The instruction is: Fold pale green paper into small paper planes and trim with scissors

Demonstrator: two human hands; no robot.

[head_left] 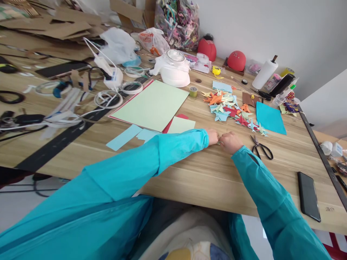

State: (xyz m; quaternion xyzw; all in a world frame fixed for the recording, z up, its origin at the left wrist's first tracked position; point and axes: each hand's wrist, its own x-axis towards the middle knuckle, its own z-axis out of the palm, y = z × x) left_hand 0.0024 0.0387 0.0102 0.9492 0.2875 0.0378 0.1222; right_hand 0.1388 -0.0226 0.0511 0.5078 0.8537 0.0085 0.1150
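Observation:
My left hand and my right hand meet low over the table, fingers pinched together. Only a small pale sliver shows between the fingertips; the hands hide the rest, so I cannot make out what it is. Just beyond them lies a pile of folded paper stars in orange, red, blue and pale green. Black-handled scissors rest to the right of my right hand. Left of my left hand are a pale green paper piece and a light blue paper strip.
A stack of large pale green sheets lies left of the stars, a turquoise cloth-like square to their right. A phone is near the right front edge. White cables, a power strip and cardboard crowd the left side.

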